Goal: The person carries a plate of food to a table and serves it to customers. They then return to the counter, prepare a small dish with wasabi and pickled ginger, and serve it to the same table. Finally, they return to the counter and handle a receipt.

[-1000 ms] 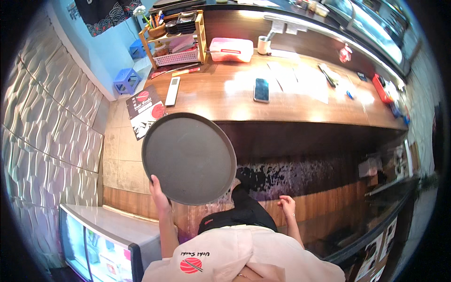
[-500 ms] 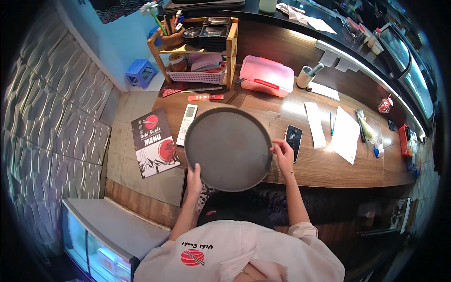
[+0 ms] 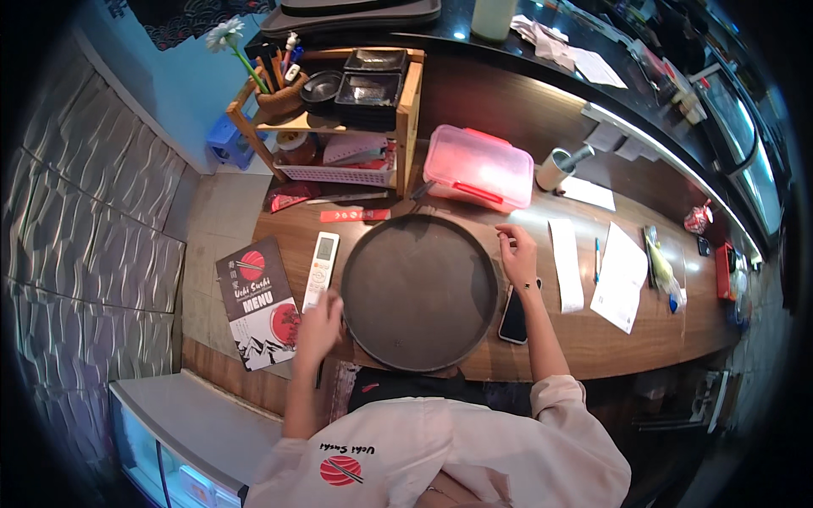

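Note:
A round dark grey tray (image 3: pixel 420 292) lies on the wooden table directly in front of me, its near rim by the front edge. To its left is my left hand (image 3: pixel 317 328), smeared by motion, with its fingers beside the tray rim and over the lower end of a white remote control (image 3: pixel 323 258). My right hand (image 3: pixel 517 256) hovers off the tray's right rim, fingers loosely bent and apart, nothing in them. Under my right wrist lies a dark smartphone (image 3: pixel 513 317), partly covered by the forearm.
A menu (image 3: pixel 261 300) lies left of the remote. Behind stand a wooden shelf (image 3: pixel 409 106) with black dishes, a pink lidded box (image 3: pixel 479 165) and a cup (image 3: pixel 555 172). Paper sheets (image 3: pixel 618 279), a pen (image 3: pixel 597 261) and a plastic-wrapped item (image 3: pixel 663 269) lie to the right.
Both hands have let go of the tray, which now rests flat on the table. My left hand has moved left toward the remote; my right hand has come away from the rim.

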`<action>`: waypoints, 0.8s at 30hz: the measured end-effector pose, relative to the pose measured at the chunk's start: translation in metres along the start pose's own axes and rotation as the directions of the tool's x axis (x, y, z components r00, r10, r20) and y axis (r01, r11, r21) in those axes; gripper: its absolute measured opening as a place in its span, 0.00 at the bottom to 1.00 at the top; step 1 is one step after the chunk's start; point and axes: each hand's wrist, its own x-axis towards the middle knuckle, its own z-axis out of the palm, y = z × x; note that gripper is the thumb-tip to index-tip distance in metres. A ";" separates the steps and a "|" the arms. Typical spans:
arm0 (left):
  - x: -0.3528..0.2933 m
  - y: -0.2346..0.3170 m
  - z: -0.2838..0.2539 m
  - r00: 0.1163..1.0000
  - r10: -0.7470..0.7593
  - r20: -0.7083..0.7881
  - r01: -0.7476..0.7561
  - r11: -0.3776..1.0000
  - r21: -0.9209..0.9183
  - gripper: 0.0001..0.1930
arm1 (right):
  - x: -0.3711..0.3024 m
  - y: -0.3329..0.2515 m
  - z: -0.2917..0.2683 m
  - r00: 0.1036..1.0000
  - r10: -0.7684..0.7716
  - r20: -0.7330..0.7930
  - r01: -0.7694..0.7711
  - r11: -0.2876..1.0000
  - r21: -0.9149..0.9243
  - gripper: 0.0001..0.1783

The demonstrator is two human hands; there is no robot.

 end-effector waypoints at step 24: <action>0.308 0.103 -0.121 0.235 0.919 -0.317 -0.389 0.388 0.835 0.12 | -0.122 0.092 -0.161 0.792 0.497 -0.355 -0.482 0.866 0.136 0.10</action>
